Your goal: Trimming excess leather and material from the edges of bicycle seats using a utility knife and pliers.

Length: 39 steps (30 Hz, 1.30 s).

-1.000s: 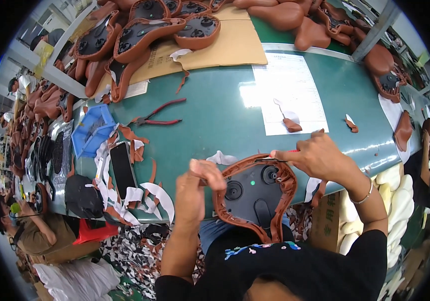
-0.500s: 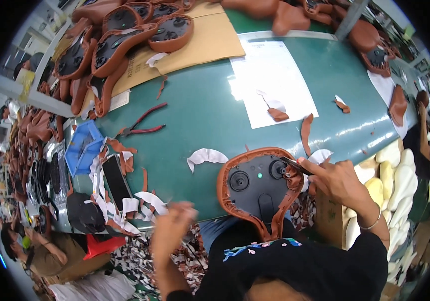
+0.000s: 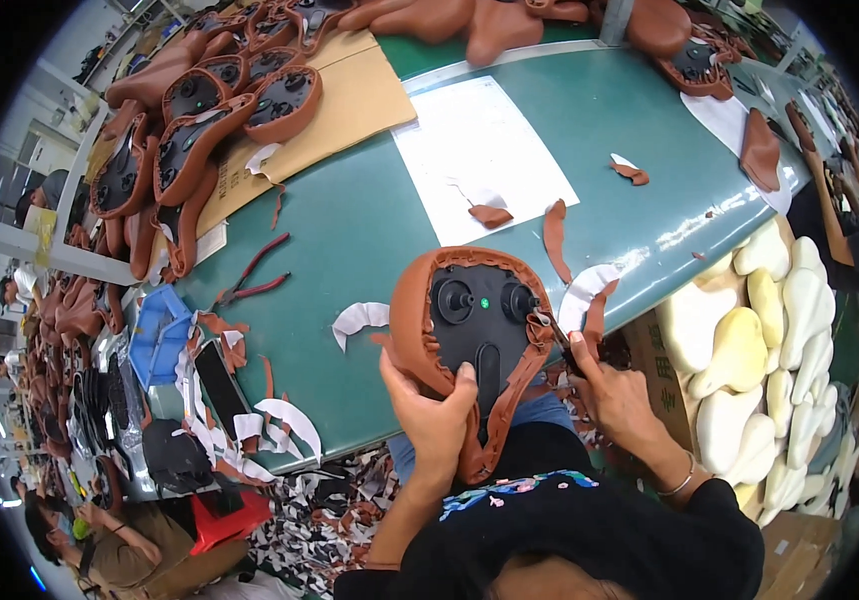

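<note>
A brown bicycle saddle (image 3: 411,318) is held underside up at the table's front edge, its nose toward my body. Inside its gathered brown rim shows the black plastic base (image 3: 487,365) with two round fittings. My left hand (image 3: 429,410) grips the saddle's left side, thumb over the rim. At the right rim, my right hand (image 3: 614,395) is closed round a slim dark tool (image 3: 555,334), its tip against the gathered cover edge. Fingers hide most of the tool, so its exact kind does not show. Beside it lies a curved white-and-brown offcut (image 3: 587,290).
Red-handled pliers (image 3: 257,290), a blue tray (image 3: 157,340), a phone (image 3: 219,378) and scraps lie on the left of the green table (image 3: 349,205). Finished-looking saddles (image 3: 187,140) are piled on cardboard at the back left. Pale foam pads (image 3: 734,350) fill a box at right.
My left hand has come from the left and taken hold of the saddle. The saddle has tilted, and my right hand with the tool has moved lower along its rim. The view has shifted.
</note>
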Tool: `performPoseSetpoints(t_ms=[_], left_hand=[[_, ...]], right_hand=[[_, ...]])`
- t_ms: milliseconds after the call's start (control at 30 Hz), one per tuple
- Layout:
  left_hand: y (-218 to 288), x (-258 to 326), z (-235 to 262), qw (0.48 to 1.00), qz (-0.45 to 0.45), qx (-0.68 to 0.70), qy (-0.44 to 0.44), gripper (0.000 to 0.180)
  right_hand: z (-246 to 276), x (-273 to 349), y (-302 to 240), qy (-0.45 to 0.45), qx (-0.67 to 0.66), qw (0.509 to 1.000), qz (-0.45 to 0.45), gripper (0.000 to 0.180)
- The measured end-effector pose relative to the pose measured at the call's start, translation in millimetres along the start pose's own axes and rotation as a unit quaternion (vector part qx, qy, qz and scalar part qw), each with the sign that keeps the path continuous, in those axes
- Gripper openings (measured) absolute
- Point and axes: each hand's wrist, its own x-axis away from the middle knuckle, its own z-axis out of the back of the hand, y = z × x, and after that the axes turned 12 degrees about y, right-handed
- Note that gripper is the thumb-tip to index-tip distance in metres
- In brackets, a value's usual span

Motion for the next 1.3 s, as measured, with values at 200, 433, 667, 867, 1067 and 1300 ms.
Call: performPoseSetpoints(t_ms=[200, 433, 667, 867, 1067, 1300], left_hand=[[-6, 54, -14, 0.998, -0.008, -0.046, -0.036, 0.094], [-15, 28, 15, 0.988, 0.077, 0.135, 0.020, 0.071], [-33, 10, 21, 0.975, 0.037, 0.200, 0.092, 0.069], [-84, -16, 48, 0.898, 0.150, 0.405, 0.088, 0.051], [3, -130, 61, 0.969, 0.228, 0.082, 0.040, 0.024], [93, -296, 21, 0.954, 0.021, 0.129, -0.270, 0.045]], right_hand=[[16, 21, -27, -0.094, -0.287, 0.902, -0.310, 0.052], [15, -10, -17, 0.106, -0.367, 0.898, -0.220, 0.058], [-7, -129, -66, -0.236, -0.385, 0.882, -0.132, 0.056], [-21, -110, -126, -0.221, -0.602, 0.768, -0.002, 0.059], [-15, -150, -30, -0.021, -0.521, 0.815, -0.252, 0.033], [-57, -252, 33, 0.148, -0.457, 0.855, -0.196, 0.036]])
